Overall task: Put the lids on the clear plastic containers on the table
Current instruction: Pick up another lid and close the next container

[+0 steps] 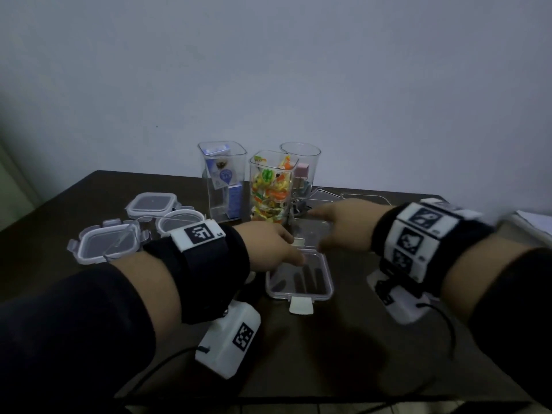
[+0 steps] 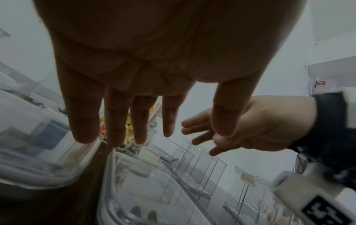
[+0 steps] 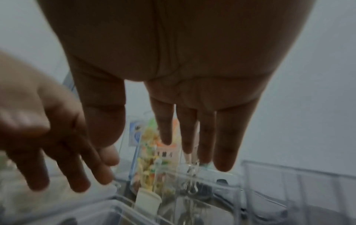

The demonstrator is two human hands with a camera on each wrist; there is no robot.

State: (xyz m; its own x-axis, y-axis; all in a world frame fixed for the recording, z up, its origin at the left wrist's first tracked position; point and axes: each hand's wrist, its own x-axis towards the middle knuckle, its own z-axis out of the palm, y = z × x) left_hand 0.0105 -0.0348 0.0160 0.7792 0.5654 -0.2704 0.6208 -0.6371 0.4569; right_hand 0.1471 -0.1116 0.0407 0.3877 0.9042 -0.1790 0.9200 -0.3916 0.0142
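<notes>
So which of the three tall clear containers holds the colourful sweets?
The middle tall container, nearest the hands; the left tall container holds blue-and-white packets, the right tall container something pink.

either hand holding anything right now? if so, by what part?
Nothing is held. Both wrist views show straight, spread fingers with empty palms: the left hand and right hand hover over the flat clear container with white latches, gripping neither it nor a lid.

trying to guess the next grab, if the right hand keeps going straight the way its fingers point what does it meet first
Probably the candy jar. The right hand, fingers straight, points across the table toward its lower part, with the flat lid lying under the fingers. Depth is unclear.
</notes>
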